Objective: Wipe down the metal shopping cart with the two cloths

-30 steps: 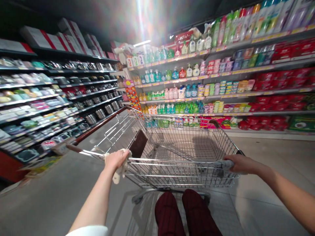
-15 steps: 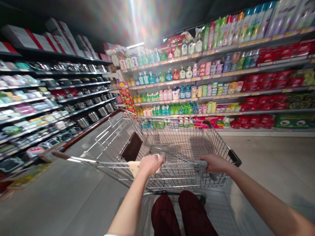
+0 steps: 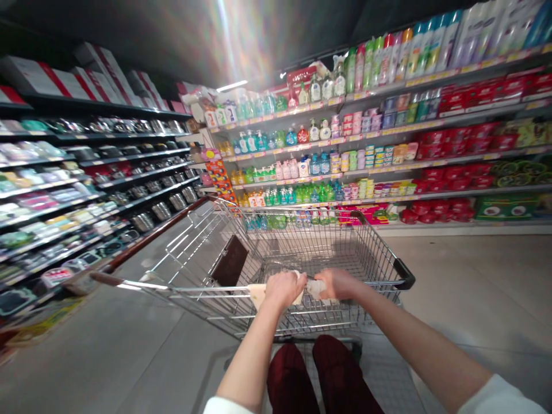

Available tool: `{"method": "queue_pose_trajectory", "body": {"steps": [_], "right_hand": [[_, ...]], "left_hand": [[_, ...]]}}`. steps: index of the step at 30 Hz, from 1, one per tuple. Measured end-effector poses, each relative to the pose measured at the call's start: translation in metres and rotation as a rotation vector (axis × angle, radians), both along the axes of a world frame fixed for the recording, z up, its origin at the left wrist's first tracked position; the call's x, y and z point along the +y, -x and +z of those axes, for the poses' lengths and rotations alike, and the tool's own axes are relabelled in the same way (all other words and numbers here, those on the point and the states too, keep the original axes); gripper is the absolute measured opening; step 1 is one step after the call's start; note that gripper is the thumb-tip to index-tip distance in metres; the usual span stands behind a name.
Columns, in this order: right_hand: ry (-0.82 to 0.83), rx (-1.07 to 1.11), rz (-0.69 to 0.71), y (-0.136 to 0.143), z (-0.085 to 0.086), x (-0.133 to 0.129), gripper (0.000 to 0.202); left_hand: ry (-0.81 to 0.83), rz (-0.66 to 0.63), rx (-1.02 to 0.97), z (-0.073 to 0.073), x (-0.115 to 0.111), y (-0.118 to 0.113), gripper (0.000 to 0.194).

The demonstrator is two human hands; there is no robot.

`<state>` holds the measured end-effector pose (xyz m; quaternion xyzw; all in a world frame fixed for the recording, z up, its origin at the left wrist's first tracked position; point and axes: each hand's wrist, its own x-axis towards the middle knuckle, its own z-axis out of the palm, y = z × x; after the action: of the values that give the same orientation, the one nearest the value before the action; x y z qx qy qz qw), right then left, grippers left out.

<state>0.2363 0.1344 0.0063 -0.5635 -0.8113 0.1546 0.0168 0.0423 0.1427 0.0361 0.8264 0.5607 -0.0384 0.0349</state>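
A metal wire shopping cart (image 3: 297, 328) stands in front of my legs, turned crosswise. My left hand (image 3: 284, 288) is closed around its near top rail, with a pale cream cloth (image 3: 257, 295) pressed against the bar and hanging below it. Just to the right, my right hand (image 3: 340, 283) pinches a greyish-white cloth (image 3: 316, 289) on the same rail. Only a small gap separates the two hands. A brown panel (image 3: 230, 260) sits at the cart's left end, near the folding wire part. Parts of both cloths are hidden under the fingers.
Shelves of pump bottles, tubs and spray cans (image 3: 310, 164) run behind the cart. On the left, shelves hold metal pots (image 3: 161, 210) and boxed goods, with white boxes (image 3: 38, 75) on top. Grey tiled floor (image 3: 466, 270) lies around the cart.
My right hand has slid left along the rail with its cloth, close to my left hand. My left hand and the cream cloth have shifted slightly right.
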Motion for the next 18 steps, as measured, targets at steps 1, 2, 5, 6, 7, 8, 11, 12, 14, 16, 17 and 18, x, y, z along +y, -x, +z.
{"method": "queue_pose_trajectory", "body": {"steps": [1,2,5,6,7,8,11,12,14,16,17,18], "right_hand": [[0.025,0.006,-0.018,-0.008,0.0,-0.002,0.03],[0.043,0.009,-0.035,-0.017,0.0,-0.004,0.029],[0.05,0.008,-0.056,-0.061,-0.004,-0.013,0.025],[0.052,0.005,-0.063,-0.078,-0.006,-0.016,0.024],[0.06,0.0,-0.079,-0.096,-0.008,-0.02,0.022],[0.07,-0.006,-0.109,-0.112,-0.011,-0.023,0.021],[0.067,0.002,-0.18,-0.147,-0.019,-0.029,0.018],[0.068,0.006,-0.191,-0.152,-0.021,-0.029,0.017],[0.064,0.015,-0.202,-0.154,-0.023,-0.027,0.018],[0.063,0.03,-0.215,-0.151,-0.023,-0.023,0.018],[0.053,0.041,-0.219,-0.149,-0.021,-0.021,0.016],[0.047,0.053,-0.219,-0.148,-0.02,-0.02,0.015]], "left_hand": [[-0.015,0.012,-0.004,0.0,0.001,0.008,0.079],[-0.033,0.027,-0.003,0.001,0.003,0.019,0.079],[-0.045,0.12,0.035,0.008,0.01,0.073,0.075],[-0.036,0.173,0.055,0.011,0.012,0.096,0.074],[-0.042,0.235,0.073,0.014,0.015,0.12,0.072],[-0.052,0.272,0.082,0.017,0.019,0.143,0.067],[-0.058,0.352,0.101,0.023,0.028,0.196,0.059],[-0.049,0.37,0.096,0.024,0.031,0.205,0.06],[-0.037,0.406,0.079,0.024,0.035,0.212,0.066],[-0.042,0.416,0.085,0.024,0.038,0.208,0.07],[-0.051,0.41,0.097,0.023,0.039,0.205,0.07],[-0.059,0.396,0.114,0.022,0.04,0.203,0.07]]}}
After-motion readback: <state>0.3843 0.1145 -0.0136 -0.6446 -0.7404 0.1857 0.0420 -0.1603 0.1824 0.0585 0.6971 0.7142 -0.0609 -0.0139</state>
